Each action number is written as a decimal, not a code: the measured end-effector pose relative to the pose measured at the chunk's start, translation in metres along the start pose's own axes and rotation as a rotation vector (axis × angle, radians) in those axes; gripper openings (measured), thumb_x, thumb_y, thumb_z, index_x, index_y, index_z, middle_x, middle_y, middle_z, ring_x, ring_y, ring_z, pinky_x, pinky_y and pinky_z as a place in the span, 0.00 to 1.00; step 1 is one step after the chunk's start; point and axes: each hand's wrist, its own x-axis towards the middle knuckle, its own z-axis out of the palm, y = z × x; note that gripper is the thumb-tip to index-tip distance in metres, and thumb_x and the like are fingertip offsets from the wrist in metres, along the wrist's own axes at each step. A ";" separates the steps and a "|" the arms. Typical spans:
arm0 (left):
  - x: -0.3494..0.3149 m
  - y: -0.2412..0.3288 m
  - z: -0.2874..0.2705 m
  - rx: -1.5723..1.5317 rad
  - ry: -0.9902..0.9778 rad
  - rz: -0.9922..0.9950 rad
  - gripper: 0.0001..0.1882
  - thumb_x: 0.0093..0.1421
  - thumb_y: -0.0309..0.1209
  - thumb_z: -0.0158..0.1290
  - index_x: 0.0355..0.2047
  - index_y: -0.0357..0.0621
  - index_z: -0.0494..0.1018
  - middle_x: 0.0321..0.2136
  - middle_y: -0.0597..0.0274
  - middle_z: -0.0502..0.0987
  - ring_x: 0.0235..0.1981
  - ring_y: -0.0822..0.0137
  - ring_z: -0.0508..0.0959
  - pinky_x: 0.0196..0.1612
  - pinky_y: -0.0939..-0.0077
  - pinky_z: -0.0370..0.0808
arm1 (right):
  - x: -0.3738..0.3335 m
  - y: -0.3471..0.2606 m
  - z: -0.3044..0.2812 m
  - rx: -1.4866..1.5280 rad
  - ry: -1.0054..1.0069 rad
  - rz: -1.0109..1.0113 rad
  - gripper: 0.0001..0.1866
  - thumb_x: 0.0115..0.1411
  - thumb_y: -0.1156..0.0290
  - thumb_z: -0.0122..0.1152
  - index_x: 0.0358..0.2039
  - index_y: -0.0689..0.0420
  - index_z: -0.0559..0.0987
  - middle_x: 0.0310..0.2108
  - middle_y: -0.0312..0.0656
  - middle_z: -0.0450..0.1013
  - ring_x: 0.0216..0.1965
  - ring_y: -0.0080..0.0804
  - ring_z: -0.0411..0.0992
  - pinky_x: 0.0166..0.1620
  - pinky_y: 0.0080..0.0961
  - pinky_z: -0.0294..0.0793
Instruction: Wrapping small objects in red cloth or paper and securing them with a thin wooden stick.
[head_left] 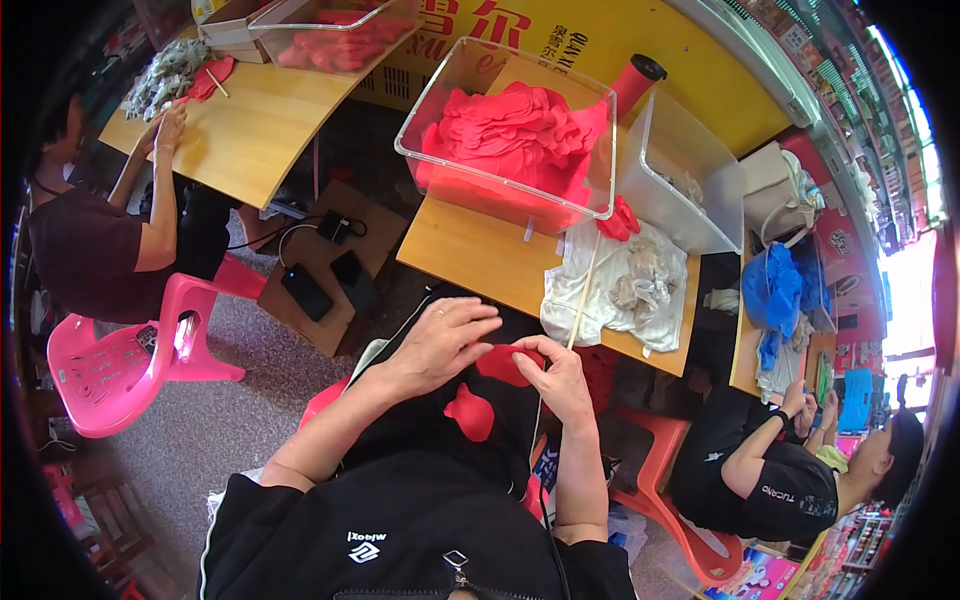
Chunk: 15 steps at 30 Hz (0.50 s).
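Observation:
Above my lap, my right hand (557,380) pinches a soft red piece (507,366) between thumb and fingers. My left hand (440,345) is at the left edge of that piece, its fingers stretched out; whether they touch it I cannot tell. A second, smaller red piece (470,414) lies on my black clothing just below. A thin pale stick (582,300) rests across a white cloth (565,275) on the table, its lower end close to my right hand.
On the wooden table (465,250) ahead stand a transparent bin (415,120) heaped with red pieces (520,135) and a second bin (665,190). Phones (307,290) lie on cardboard at left. One person (100,230) works at a left table, another (760,470) sits at right.

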 end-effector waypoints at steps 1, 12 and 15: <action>-0.001 -0.003 0.002 -0.132 -0.077 -0.079 0.14 0.56 0.31 0.55 0.43 0.40 0.75 0.43 0.56 0.74 0.49 0.55 0.71 0.53 0.65 0.67 | 0.002 0.004 -0.002 0.029 -0.028 -0.010 0.08 0.58 0.74 0.60 0.37 0.62 0.79 0.30 0.32 0.76 0.33 0.14 0.71 0.37 0.14 0.70; -0.006 -0.012 0.010 -0.964 -0.356 -0.648 0.13 0.60 0.32 0.54 0.39 0.34 0.78 0.31 0.64 0.76 0.32 0.76 0.75 0.35 0.81 0.71 | 0.008 0.009 -0.008 0.156 -0.119 0.069 0.09 0.58 0.72 0.59 0.38 0.61 0.79 0.30 0.34 0.76 0.33 0.18 0.72 0.38 0.17 0.72; -0.007 -0.013 0.011 -0.902 -0.354 -0.676 0.12 0.59 0.31 0.56 0.38 0.34 0.78 0.27 0.65 0.76 0.29 0.77 0.74 0.32 0.83 0.71 | 0.008 0.017 -0.001 0.155 -0.042 0.060 0.11 0.57 0.72 0.61 0.40 0.61 0.78 0.34 0.38 0.76 0.36 0.23 0.74 0.41 0.19 0.72</action>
